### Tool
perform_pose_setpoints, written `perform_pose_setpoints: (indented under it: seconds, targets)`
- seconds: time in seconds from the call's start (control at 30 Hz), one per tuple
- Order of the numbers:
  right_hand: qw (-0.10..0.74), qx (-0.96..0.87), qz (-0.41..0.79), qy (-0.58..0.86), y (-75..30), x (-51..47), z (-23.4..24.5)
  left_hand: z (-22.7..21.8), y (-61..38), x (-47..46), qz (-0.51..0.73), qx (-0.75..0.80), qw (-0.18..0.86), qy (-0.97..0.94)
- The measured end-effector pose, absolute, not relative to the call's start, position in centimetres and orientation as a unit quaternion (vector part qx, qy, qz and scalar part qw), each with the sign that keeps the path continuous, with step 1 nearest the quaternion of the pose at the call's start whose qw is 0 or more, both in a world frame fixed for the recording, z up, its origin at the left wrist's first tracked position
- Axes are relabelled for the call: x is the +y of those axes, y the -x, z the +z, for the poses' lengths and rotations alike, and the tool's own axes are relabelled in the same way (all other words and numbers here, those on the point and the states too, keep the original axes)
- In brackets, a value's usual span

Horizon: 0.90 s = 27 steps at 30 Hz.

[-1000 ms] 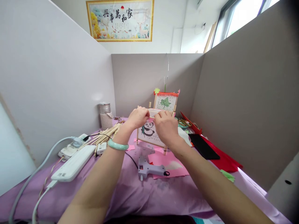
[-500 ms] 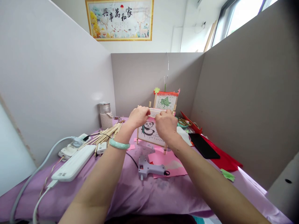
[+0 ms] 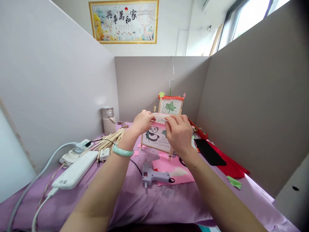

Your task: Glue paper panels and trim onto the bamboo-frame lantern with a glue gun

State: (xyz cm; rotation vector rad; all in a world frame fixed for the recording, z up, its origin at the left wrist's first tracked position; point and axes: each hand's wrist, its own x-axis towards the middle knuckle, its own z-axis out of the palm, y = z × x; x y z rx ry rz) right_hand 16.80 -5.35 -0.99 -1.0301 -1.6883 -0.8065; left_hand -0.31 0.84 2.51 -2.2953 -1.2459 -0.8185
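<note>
A small panda picture point(image 3: 156, 139) in a frame of thin wooden sticks stands slightly tilted on the table, with a pink paper fringe point(image 3: 160, 125) along its top. My left hand point(image 3: 143, 121) is closed on the frame's upper left corner, thumb and fingers pinching the top edge. On the upper right side, my right hand point(image 3: 180, 133) pinches the same top edge and hides that corner. Just behind stands a second stick frame with a green leaf picture point(image 3: 170, 105) and red fringe. In front of the panda frame lies a lilac glue gun point(image 3: 155, 176) on pink paper point(image 3: 187, 178).
At left are a bundle of wooden sticks point(image 3: 109, 139), a white power bank point(image 3: 75, 170), a power strip point(image 3: 70, 157) with cables and a glass bottle point(image 3: 109, 120). To the right lie a black phone point(image 3: 209, 152), red sheets point(image 3: 235, 167) and a green scrap point(image 3: 234, 182). Grey partitions point(image 3: 145, 80) enclose the table.
My right hand has shifted a little to the right along the frame's top edge, uncovering more of the panda picture and fringe. The left hand stays in place.
</note>
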Motion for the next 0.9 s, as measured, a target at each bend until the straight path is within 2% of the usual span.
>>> perform_pose_setpoints:
  seconds: [0.1, 0.17, 0.33, 0.7, 0.8, 0.9]
  targets:
    - [0.574, -0.644, -0.299, 0.408, -18.7, -5.3, -2.7, 2.6, 0.0, 0.8, -0.292, -0.427, 0.201, 0.832]
    - [0.601, -0.624, -0.279, 0.415, -19.6, -4.7, -4.1, 2.7, -0.3, 0.8, -0.287, -0.417, 0.198, 0.839]
    - [0.605, -0.625, -0.248, 0.426, -20.5, -3.7, -6.5, 2.9, -0.6, 1.0, -0.289, -0.416, 0.177, 0.844]
    - [0.636, -0.625, -0.204, 0.405, -20.4, -4.1, -6.9, 3.5, -0.7, 1.2, -0.274, -0.425, 0.151, 0.849]
    - [0.572, -0.710, -0.172, 0.373, -19.8, -5.4, -7.1, 3.6, -0.6, 1.1, -0.270, -0.426, 0.154, 0.850]
    - [0.408, -0.857, -0.097, 0.300, -18.7, -7.3, -7.5, 4.3, 0.1, 0.7, -0.296, -0.407, 0.112, 0.857]
